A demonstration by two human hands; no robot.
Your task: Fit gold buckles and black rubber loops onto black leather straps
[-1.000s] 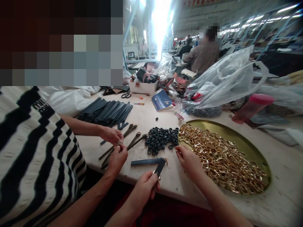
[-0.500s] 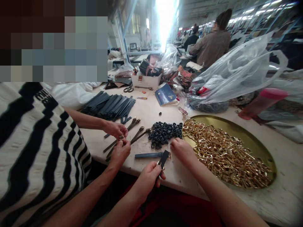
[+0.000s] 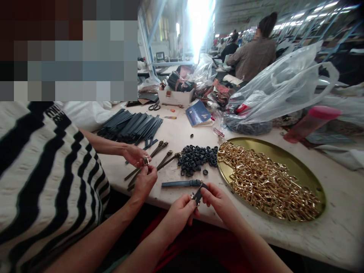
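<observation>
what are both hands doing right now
Left hand: closed, pinching the dark strap end.
Right hand: closed, fingertips on the same strap end; any small part between them cannot be told.

Table [image 3: 182, 132] with tray [image 3: 284, 157], loops [image 3: 196, 157]

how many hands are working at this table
4: the wearer's left hand and right hand pinch a dark strap end; the striped-shirt co-worker's two hands hold a gold buckle.
</observation>
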